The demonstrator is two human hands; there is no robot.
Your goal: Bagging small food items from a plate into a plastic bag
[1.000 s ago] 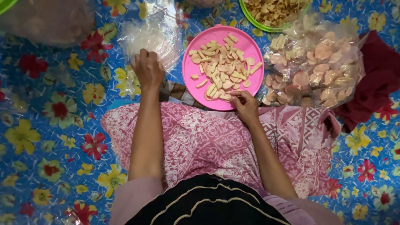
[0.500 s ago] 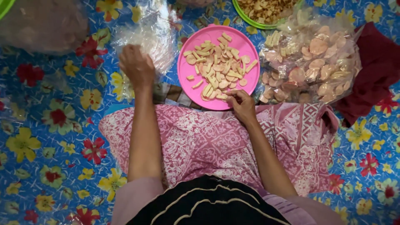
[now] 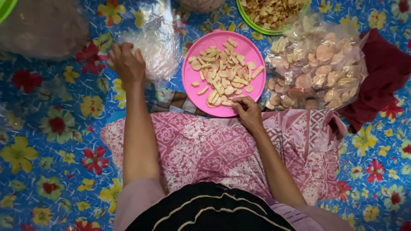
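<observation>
Crackers (image 3: 223,72), pale pink and beige, heaped on a round pink plate (image 3: 192,81) just ahead of the right hand (image 3: 247,110), near rim almost under its knuckles. Right hand's fingers pinched together on a cracker at the plate's near edge, fingertips touching the pile. Left hand (image 3: 126,64) well apart to the left, fingers curled loosely on the near edge of an empty clear plastic bag (image 3: 159,45); firm grip or mere touch impossible to tell. Beyond and to the right of the right hand, a bulging clear bag of crackers (image 3: 325,68), touching the plate's right side. Farther ahead, a green bowl (image 3: 252,23) of more crackers. Below both wrists, a pink patterned cloth (image 3: 205,145) over the lap, on a blue flowered mat (image 3: 43,141).
</observation>
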